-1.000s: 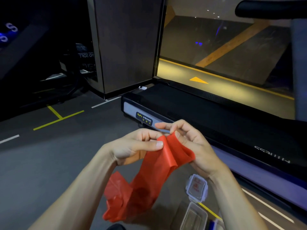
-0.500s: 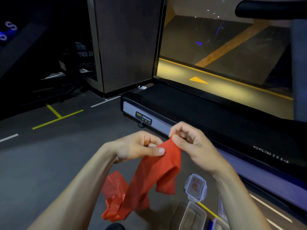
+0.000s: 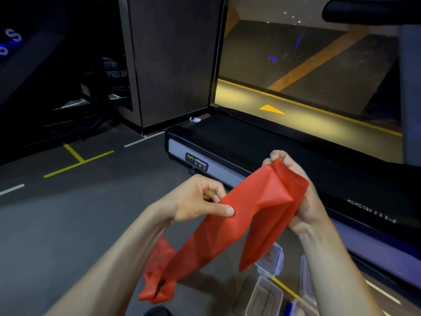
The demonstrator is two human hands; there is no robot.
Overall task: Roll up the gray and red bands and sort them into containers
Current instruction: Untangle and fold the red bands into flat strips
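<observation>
A long red band [image 3: 230, 229] hangs between both hands above the floor, its lower end bunched near the bottom centre. My left hand [image 3: 200, 199] pinches the band's left edge with thumb laid on top. My right hand [image 3: 298, 192] grips the folded top end, fingers curled round it, a short flap dangling below. An open clear container [image 3: 265, 297] sits on the floor under my right forearm, with a clear lid [image 3: 272, 258] just beyond it, partly hidden by the band. No gray band is in view.
A black treadmill [image 3: 250, 144] with a grey side rail runs diagonally just beyond my hands. More clear plastic pieces [image 3: 306, 279] lie at the lower right. A dark pillar [image 3: 173, 60] stands behind, and grey floor with yellow and white lines spreads left.
My right hand moved right and slightly up, pulling the band's top end away from my left hand. The band now stretches wider between the hands, with a longer flap hanging.
</observation>
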